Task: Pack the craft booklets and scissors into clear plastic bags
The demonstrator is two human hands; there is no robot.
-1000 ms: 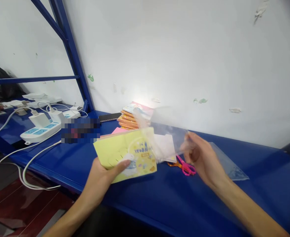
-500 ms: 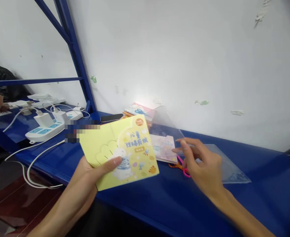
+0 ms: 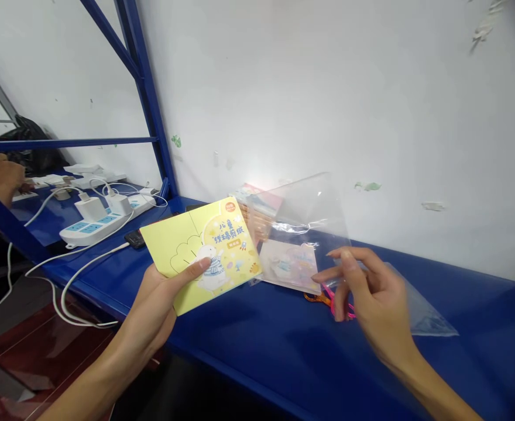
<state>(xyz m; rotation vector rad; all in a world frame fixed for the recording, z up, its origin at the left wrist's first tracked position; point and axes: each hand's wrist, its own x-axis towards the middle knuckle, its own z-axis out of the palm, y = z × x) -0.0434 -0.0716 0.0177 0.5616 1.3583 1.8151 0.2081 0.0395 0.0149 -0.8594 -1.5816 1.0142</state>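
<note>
Yellow booklet is clamped between thumb and fingers of the left hand; clear plastic bag, pinched by the right hand, is held just beside it, above the blue bench, the booklet remaining outside the bag.

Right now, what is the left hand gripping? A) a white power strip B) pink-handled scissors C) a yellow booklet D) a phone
C: the left hand holds the yellow booklet from below, with its thumb lying across the cover.

Slender bare forearms; long thin fingers; short fingernails.
</note>
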